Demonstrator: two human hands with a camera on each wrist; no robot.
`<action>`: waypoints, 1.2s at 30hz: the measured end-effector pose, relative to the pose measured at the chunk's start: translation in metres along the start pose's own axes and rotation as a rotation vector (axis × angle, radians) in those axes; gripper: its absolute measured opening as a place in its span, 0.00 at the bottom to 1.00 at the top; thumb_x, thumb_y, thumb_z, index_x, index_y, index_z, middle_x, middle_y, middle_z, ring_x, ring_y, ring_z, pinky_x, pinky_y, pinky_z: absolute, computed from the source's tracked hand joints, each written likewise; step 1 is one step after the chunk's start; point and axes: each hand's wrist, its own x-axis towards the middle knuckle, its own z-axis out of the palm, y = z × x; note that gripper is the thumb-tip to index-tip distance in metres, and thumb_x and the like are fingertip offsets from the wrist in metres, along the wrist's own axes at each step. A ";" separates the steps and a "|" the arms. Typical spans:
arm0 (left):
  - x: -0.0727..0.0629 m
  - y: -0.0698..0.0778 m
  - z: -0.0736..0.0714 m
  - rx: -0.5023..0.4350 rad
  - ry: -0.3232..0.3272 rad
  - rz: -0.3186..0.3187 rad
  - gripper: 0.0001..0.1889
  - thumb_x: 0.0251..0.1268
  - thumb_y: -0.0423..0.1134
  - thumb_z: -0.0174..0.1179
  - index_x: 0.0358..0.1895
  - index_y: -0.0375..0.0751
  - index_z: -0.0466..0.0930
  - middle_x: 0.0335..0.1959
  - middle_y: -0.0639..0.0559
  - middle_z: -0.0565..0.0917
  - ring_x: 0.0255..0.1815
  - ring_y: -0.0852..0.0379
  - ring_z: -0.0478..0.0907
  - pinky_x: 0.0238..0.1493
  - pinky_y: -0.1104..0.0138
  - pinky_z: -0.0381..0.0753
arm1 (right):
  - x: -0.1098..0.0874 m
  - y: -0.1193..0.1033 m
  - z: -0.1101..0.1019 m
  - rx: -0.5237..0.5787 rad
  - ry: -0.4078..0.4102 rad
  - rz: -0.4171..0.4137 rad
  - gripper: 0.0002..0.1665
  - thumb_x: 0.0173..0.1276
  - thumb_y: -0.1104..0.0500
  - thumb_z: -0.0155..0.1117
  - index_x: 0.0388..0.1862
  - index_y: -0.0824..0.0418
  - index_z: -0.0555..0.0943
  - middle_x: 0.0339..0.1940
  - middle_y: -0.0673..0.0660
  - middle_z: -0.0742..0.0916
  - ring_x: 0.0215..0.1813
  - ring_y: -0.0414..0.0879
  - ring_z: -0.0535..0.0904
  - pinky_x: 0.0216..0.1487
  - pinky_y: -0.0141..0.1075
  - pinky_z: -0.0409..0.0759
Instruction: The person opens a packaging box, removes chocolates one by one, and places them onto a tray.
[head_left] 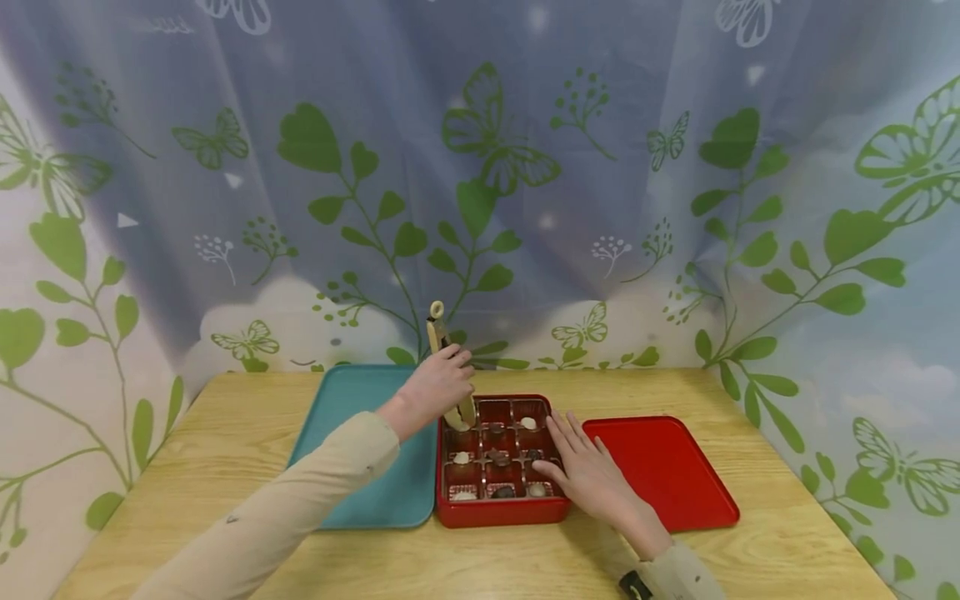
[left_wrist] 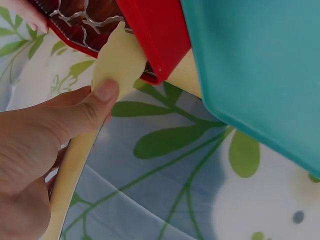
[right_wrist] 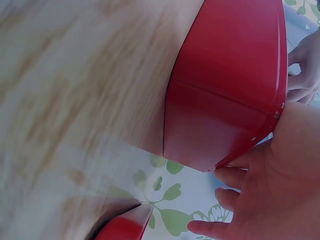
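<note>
Even, soft light fills the head view, with small glints inside the red box [head_left: 501, 513]. The left wrist view looks dimmer and slightly soft, the cloth [left_wrist: 270, 200] palest at lower right. In the right wrist view, the table [right_wrist: 65, 100] smears out of focus at left, and shadow darkens beside the lid [right_wrist: 125, 228] at the bottom.
</note>
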 end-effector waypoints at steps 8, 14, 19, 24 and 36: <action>-0.028 -0.015 0.013 -0.124 0.114 -0.098 0.18 0.62 0.47 0.70 0.56 0.61 0.86 0.51 0.59 0.85 0.56 0.53 0.75 0.60 0.58 0.71 | 0.000 -0.002 0.000 -0.003 -0.013 0.006 0.48 0.78 0.37 0.51 0.83 0.63 0.51 0.84 0.61 0.52 0.84 0.60 0.43 0.76 0.67 0.48; -0.054 -0.021 0.021 -0.271 0.201 -0.204 0.25 0.55 0.56 0.69 0.59 0.61 0.85 0.49 0.57 0.85 0.53 0.51 0.75 0.55 0.56 0.74 | -0.001 -0.003 -0.003 -0.003 -0.014 0.010 0.49 0.78 0.36 0.51 0.83 0.64 0.51 0.84 0.61 0.51 0.84 0.61 0.43 0.76 0.67 0.48; -0.070 -0.019 0.033 -0.359 0.289 -0.272 0.26 0.53 0.55 0.71 0.58 0.58 0.86 0.49 0.55 0.85 0.52 0.49 0.76 0.55 0.54 0.75 | -0.002 -0.002 -0.004 -0.012 -0.005 0.007 0.49 0.77 0.36 0.51 0.83 0.64 0.52 0.84 0.62 0.52 0.83 0.62 0.45 0.76 0.68 0.49; -0.087 -0.022 0.040 -0.448 0.340 -0.355 0.27 0.55 0.51 0.73 0.61 0.56 0.85 0.50 0.53 0.86 0.52 0.48 0.77 0.58 0.51 0.75 | -0.001 -0.003 -0.004 -0.012 -0.004 0.003 0.49 0.77 0.36 0.51 0.83 0.65 0.52 0.84 0.62 0.53 0.83 0.62 0.45 0.76 0.68 0.49; -0.144 -0.055 0.074 -0.389 0.355 -0.510 0.25 0.52 0.44 0.76 0.57 0.51 0.87 0.48 0.50 0.85 0.51 0.45 0.77 0.52 0.50 0.75 | 0.001 -0.002 0.000 -0.031 -0.003 -0.015 0.50 0.77 0.37 0.52 0.83 0.65 0.51 0.84 0.63 0.52 0.83 0.62 0.44 0.77 0.66 0.47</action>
